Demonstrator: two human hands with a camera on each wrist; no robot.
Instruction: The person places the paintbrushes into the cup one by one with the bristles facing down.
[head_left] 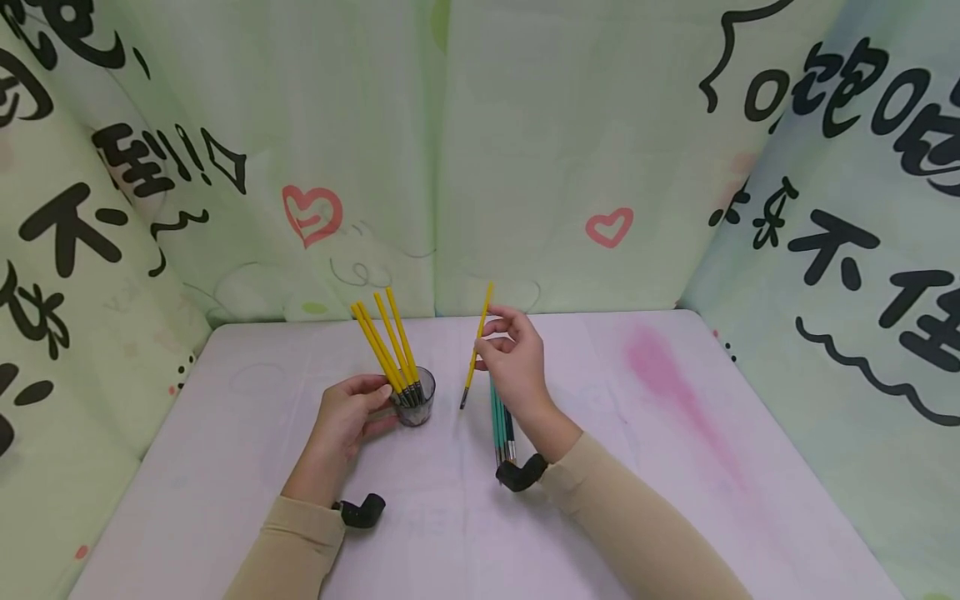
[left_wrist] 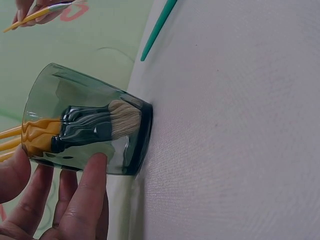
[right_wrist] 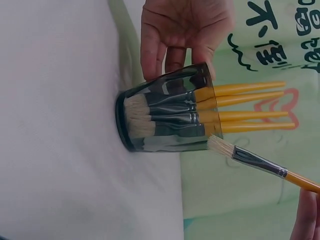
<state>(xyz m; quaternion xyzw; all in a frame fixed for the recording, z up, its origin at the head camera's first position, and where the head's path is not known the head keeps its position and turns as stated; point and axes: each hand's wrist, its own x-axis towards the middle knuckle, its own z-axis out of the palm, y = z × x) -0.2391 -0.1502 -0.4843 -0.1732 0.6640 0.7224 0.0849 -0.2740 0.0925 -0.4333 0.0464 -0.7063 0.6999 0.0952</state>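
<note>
A smoky clear cup [head_left: 422,412] stands on the table with several yellow-handled paintbrushes [head_left: 393,337] in it, bristles down. My left hand [head_left: 347,418] holds the cup from the left, thumb near the rim and fingertips against its side, as the left wrist view shows. My right hand [head_left: 516,358] pinches another yellow paintbrush [right_wrist: 260,162] by its handle, bristles pointing down. This brush is held right of the cup, and its bristles overlap the cup's rim in the right wrist view.
Several green and dark-handled brushes [head_left: 498,421] lie on the table under my right wrist. The table [head_left: 637,517] has a pale pink cover with a darker pink streak at right. Curtains [head_left: 517,150] with black writing and red hearts enclose it at the back and sides.
</note>
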